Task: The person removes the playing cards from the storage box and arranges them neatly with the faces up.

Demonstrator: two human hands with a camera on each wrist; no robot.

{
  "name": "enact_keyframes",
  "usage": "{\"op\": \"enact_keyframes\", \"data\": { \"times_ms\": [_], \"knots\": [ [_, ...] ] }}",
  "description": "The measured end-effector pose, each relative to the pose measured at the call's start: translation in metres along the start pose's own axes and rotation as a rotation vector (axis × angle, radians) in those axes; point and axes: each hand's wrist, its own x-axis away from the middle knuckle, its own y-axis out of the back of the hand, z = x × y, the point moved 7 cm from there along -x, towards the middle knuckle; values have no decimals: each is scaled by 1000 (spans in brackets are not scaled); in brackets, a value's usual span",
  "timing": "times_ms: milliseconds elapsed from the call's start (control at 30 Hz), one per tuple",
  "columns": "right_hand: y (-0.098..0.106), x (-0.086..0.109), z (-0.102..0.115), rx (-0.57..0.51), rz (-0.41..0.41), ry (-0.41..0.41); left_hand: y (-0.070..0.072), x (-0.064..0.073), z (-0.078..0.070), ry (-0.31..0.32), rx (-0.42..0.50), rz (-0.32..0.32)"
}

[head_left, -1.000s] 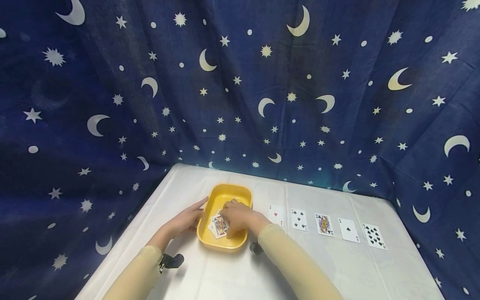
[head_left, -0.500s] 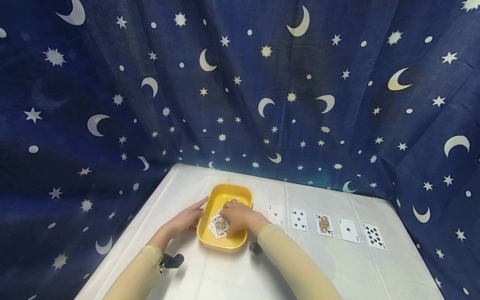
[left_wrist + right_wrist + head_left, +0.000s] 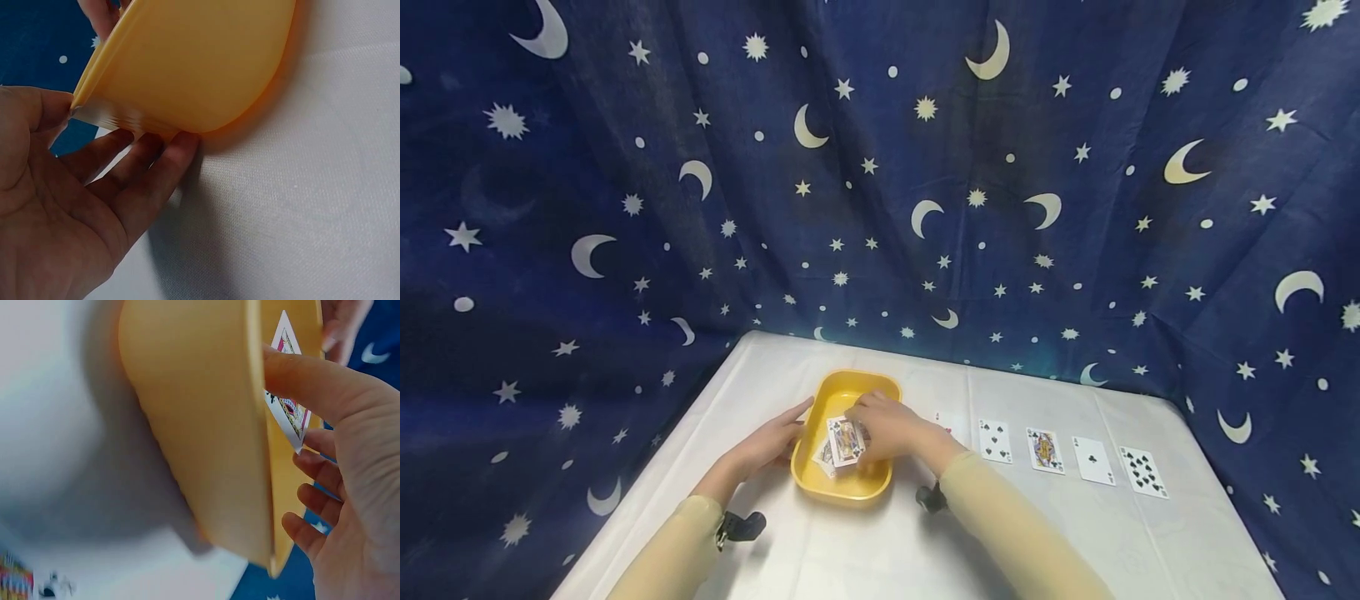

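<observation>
In the head view my right hand (image 3: pixel 891 429) is over a yellow plastic tub (image 3: pixel 842 498), pinching a face card (image 3: pixel 847 442) between thumb and fingers. The right wrist view shows that card (image 3: pixel 289 394) tilted near the rim, partly hidden behind the thumb. Beneath it another playing card (image 3: pixel 824 460) lies in the tub, mostly covered. My left hand (image 3: pixel 767 443) is at the tub's left side. In the left wrist view its extended fingers (image 3: pixel 165 172) touch the outer wall, and one fingertip meets the rim.
To the right, a row of face-up cards lies on the white cloth: a partly covered ace of hearts (image 3: pixel 942 423), a spade card (image 3: pixel 996 441), a face card (image 3: pixel 1046 451), an ace of clubs (image 3: pixel 1094 460) and another spade card (image 3: pixel 1143 472). A starry blue curtain (image 3: pixel 880 208) stands behind.
My right hand has risen slightly and shifted right with the face card, showing more of the card beneath. My left hand keeps its place at the tub. The head view has shifted a little.
</observation>
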Motion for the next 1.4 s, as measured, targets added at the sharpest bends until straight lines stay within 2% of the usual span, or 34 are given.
{"op": "enact_keyframes", "data": {
  "times_ms": [233,367,667,833,1067,1400],
  "knots": [
    [30,34,-20,2,-91,-4,0,1,1,8,-32,-10],
    [42,54,-36,-3,-128,-33,1,2,-1,5,-41,-23],
    [53,97,-67,-20,-185,-118,0,0,0,8,-30,-31],
    [47,125,-85,-14,-189,-148,1,-1,0,5,-25,-26],
    [25,163,-111,16,-180,-216,2,-2,0,-4,-11,-11],
    [1,203,-127,15,-206,-239,1,-2,1,12,-22,-17]
  ]
}}
